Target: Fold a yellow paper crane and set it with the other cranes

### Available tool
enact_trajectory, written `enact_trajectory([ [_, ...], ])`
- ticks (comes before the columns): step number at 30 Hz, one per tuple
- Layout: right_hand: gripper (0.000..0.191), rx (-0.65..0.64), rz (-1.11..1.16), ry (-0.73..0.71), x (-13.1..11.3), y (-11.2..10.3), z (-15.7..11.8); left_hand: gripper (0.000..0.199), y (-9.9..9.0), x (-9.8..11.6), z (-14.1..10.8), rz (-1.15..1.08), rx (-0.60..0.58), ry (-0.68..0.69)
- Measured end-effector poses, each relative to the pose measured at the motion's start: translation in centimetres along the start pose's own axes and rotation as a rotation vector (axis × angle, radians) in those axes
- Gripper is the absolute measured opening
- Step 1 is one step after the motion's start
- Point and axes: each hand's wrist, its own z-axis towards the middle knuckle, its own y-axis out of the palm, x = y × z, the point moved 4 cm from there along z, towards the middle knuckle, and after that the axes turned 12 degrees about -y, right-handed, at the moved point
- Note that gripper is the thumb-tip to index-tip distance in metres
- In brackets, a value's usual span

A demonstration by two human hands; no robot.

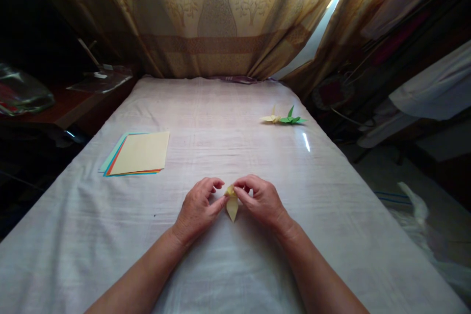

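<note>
Just beyond my wrists, a small folded piece of pale yellow paper (232, 208) lies low over the sheet, its pointed flap toward me. My right hand (260, 199) pinches its upper right edge between thumb and forefinger. On the other side is my left hand (202, 203), its thumb tip touching the paper's left edge. The left forefinger is curved and stands apart from the thumb, with a gap between them. Fingertips cover part of the paper's upper folds.
A stack of coloured paper sheets (142, 153), cream on top, lies at the left. Toward the far right sit a cream folded paper bird (271, 118) and a green one (291, 118). White sheeting (206, 108) covers the surface, and a patterned curtain (217, 14) hangs behind.
</note>
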Motion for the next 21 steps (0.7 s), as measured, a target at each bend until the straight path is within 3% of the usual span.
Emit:
enact_trajectory([
  [4,0.011,-0.084,-0.029,0.154,0.6,-0.1,0.3,0.015,0.1,0.4,-0.2,0.094,0.001,0.055],
  [8,0.036,-0.170,0.006,0.235,0.8,-0.2,0.6,0.006,0.5,0.8,-0.4,0.135,-0.037,0.116],
  [12,0.021,-0.247,0.043,0.181,0.8,-0.2,0.9,0.008,0.8,0.6,-0.4,0.107,-0.020,0.103],
  [14,0.022,-0.145,0.072,0.163,0.9,-0.6,1.1,0.010,0.7,0.4,-0.3,0.067,0.027,0.059],
  [16,0.021,0.064,0.115,0.161,1.2,-1.3,1.0,0.015,0.5,0.4,-0.2,0.038,0.058,0.012],
  [19,0.022,0.340,0.129,0.132,1.3,-2.1,0.6,0.024,0.3,0.7,-0.1,0.032,0.034,-0.024],
  [21,0.022,0.428,0.126,0.122,1.1,-1.9,0.1,0.028,0.3,0.9,0.0,0.019,0.024,-0.042],
])
